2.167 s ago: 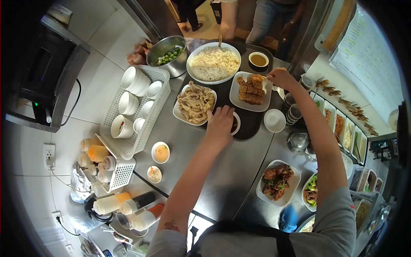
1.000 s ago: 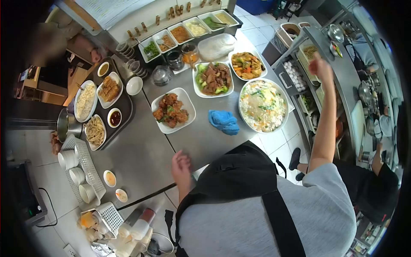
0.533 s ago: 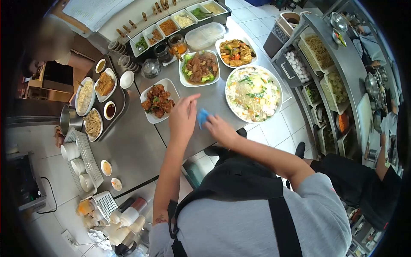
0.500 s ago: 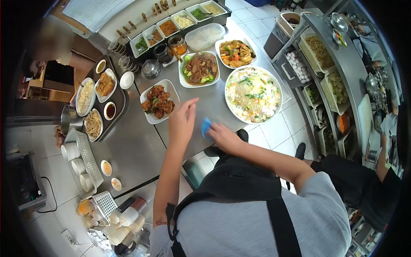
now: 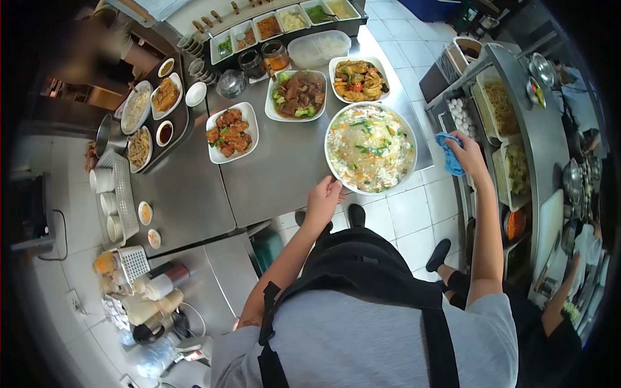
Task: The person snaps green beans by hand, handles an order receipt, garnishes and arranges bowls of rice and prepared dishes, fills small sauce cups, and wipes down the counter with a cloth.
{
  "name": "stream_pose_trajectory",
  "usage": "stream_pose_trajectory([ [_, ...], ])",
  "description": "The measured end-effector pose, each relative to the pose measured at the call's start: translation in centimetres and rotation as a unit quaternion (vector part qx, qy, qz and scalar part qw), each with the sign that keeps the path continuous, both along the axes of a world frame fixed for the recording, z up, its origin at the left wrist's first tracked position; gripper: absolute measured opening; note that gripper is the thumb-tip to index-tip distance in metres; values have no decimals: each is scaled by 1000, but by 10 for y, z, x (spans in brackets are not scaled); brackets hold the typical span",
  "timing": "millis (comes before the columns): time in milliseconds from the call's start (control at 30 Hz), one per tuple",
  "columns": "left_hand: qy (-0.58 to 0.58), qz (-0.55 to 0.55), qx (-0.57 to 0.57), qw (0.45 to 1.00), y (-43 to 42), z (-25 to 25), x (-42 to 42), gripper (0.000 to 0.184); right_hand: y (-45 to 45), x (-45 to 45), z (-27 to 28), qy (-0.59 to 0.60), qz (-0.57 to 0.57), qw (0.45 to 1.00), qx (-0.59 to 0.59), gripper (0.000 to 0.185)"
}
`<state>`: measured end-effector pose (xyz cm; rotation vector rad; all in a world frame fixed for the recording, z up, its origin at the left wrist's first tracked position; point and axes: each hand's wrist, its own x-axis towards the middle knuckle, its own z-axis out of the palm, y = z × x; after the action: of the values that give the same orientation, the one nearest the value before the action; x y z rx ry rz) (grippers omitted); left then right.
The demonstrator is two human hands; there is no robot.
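Note:
My left hand (image 5: 325, 200) is at the near left rim of a large round white bowl (image 5: 335, 178), its fingers closed against the edge. The bowl holds a pale, soupy food with egg, green leaves and orange bits. Out past the table's right side, my right hand (image 5: 467, 157) grips a crumpled blue cloth (image 5: 451, 155). Behind the bowl stands a square dish of glazed food with vegetables (image 5: 359, 80). To its left are a dish of brown meat with broccoli (image 5: 299, 96) and a dish of fried chunks with green garnish (image 5: 231, 132).
A dark tray (image 5: 185, 124) carries several dishes at left. Topping containers (image 5: 268, 27) line the back, with jars and a clear lidded box (image 5: 318, 48) before them. At right stands a metal shelf (image 5: 517, 84) with baskets of food; another person (image 5: 524, 330) stands beside it.
My left hand has come right and down to the large bowl's rim. My right hand has swung far right with the blue cloth, away from the table's front. The view has shifted slightly.

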<state>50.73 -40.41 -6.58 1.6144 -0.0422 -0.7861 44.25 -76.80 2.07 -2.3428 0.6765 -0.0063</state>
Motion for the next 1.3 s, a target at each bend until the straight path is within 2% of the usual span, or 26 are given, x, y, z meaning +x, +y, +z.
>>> stream_pose_trajectory([
  [100,53,87,-20,995,-19,-3,-10,28,-13,19,-15,-20,46,997,-55,25],
  [233,37,135,8,990,-32,0,-4,30,-20,39,-31,-90,79,992,-37,23],
  [333,-2,137,45,990,-28,2,2,28,-20,51,-40,-86,47,995,8,23],
  [467,-103,97,171,975,3,-7,36,26,-6,60,-55,-35,44,998,22,26],
  [500,-106,74,181,975,14,1,46,26,-5,63,-72,-186,119,975,-33,26],
  [600,-135,-12,204,970,47,3,80,25,23,73,-57,-213,148,955,-147,24],
  [633,-147,-45,210,966,55,2,90,24,35,80,-51,-144,133,978,-74,26],
  [767,-169,-133,203,955,68,7,125,23,70,124,-76,-32,160,982,91,33],
  [833,-192,-177,235,936,64,17,139,25,93,145,-89,-21,163,970,178,37],
  [933,-258,-218,236,911,60,21,150,30,124,176,-94,83,126,916,373,37],
  [1033,-289,-239,201,905,55,24,157,33,129,196,-91,5,281,933,224,40],
  [1133,-309,-268,175,895,46,26,163,34,145,210,-73,104,267,922,261,44],
  [1200,-322,-282,169,888,38,24,167,31,147,221,-87,62,367,904,212,46],
  [1267,-329,-287,171,883,33,18,172,25,160,220,-54,86,371,884,273,42],
  [1300,-333,-286,183,880,32,21,174,21,169,228,-59,118,358,878,295,33],
])
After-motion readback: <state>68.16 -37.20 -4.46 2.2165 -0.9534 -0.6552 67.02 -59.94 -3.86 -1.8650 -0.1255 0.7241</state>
